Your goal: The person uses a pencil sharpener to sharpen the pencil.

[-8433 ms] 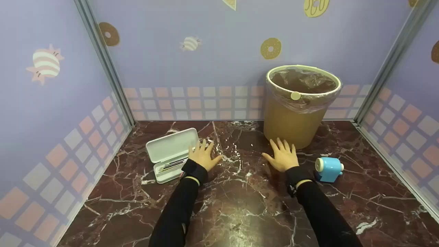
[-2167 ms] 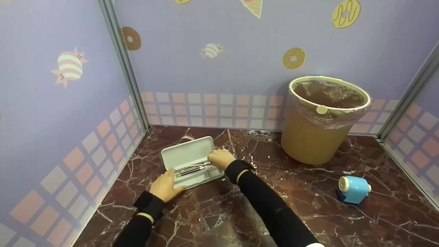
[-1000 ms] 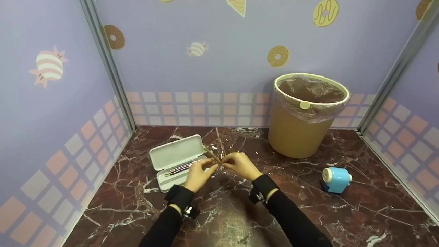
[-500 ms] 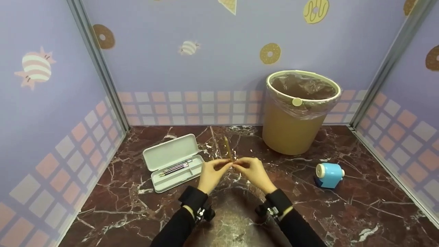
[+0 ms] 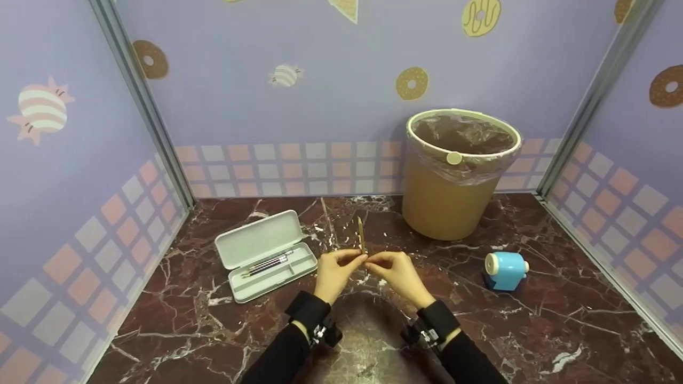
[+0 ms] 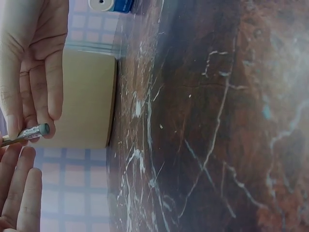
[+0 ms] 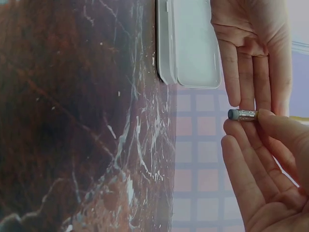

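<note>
Both hands hold one yellowish pencil (image 5: 361, 234) upright over the middle of the table, its sharpened end up. My left hand (image 5: 335, 274) pinches its lower part between thumb and fingers. My right hand (image 5: 397, 273) pinches it from the other side, fingertips meeting the left ones. The lower end carries a metal band and a dark eraser (image 6: 43, 129), and it also sticks out below the fingers in the right wrist view. To the left lies an open pale pencil case (image 5: 301, 274) with several patterned pencils (image 5: 269, 263) in one compartment.
A tan trash bin (image 5: 445, 208) with a clear liner stands against the back wall, right of centre. A blue pencil sharpener (image 5: 507, 270) sits at the right. Small white bits are scattered on the marbled table (image 5: 187, 320) beyond the hands.
Both hands first lay spread on the table. Then the right hand reached into the pencil case and took out the pencil. Both hands have since moved right with it, and it swung upright.
</note>
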Motion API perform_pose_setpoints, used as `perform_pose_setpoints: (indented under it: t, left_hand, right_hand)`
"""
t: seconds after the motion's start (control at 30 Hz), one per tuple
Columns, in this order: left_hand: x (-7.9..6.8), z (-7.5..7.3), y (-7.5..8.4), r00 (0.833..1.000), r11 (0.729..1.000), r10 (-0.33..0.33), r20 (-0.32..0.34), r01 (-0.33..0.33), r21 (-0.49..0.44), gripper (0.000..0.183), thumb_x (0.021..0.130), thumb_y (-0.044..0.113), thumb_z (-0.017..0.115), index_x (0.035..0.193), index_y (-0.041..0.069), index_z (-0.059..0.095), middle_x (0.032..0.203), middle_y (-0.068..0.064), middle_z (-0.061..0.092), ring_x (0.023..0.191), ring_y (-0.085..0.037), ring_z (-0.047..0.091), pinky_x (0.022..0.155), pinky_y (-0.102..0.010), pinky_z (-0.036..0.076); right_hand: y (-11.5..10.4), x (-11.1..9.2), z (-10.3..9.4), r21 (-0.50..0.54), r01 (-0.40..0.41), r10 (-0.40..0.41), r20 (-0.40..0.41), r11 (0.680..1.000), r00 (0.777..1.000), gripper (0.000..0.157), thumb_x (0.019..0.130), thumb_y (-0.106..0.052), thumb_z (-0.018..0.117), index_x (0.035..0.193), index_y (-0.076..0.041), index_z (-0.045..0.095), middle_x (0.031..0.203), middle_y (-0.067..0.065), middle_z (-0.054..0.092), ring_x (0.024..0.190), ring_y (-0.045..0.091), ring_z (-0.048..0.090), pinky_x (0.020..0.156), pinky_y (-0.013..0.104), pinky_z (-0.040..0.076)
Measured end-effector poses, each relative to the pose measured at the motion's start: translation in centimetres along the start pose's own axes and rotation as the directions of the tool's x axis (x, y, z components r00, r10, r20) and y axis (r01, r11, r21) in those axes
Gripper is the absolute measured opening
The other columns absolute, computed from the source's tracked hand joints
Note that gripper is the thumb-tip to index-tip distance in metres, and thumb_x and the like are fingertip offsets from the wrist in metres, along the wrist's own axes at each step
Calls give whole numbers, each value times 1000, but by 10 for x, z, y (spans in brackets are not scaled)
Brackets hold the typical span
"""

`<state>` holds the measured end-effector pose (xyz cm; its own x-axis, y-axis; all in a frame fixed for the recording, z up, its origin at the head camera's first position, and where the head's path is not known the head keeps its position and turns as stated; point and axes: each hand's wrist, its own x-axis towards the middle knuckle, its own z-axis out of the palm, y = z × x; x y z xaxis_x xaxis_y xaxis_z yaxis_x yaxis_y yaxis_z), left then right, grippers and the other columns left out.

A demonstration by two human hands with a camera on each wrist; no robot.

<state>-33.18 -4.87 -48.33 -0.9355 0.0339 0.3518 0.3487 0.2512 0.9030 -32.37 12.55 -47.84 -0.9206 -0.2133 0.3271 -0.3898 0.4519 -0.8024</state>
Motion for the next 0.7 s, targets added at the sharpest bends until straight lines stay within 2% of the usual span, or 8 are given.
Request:
perform_pose_setpoints:
  t: [0.13,0.33,0.57,0.7]
  left_hand:
    - [0,1,-1,1000,1000,-8,2,8,-6,25,87,20,81,102,0,80,100,-17,80,89,-25,78,72,-18,55]
    - [-1,-1,0,1000,1000,6,20,-6,10,23,87,19,81,101,1,80,98,-17,80,87,-25,78,71,-18,56]
    - [5,-8,2,995,987,63,78,-74,143,21,88,15,79,101,-2,80,96,-15,80,85,-26,79,74,-25,59]
    - [8,-14,3,985,958,105,134,-137,252,18,87,14,79,99,1,81,95,-13,81,83,-24,78,74,-29,59]
  right_hand:
    - [1,-1,0,6,6,-6,13,1000,1000,16,93,-15,73,102,-2,79,95,16,80,86,31,76,72,19,55]
    - [1,-4,-2,-30,19,-19,19,999,1000,18,94,-16,73,104,-4,79,100,15,80,88,26,78,75,22,59]
    - [1,-5,-7,-157,84,-97,-77,984,992,14,91,-11,75,101,-4,81,100,11,80,88,24,77,77,27,60]
    - [-2,-5,-13,-256,174,-203,-93,951,975,13,89,-6,76,101,-4,81,97,9,79,89,23,76,79,29,61]
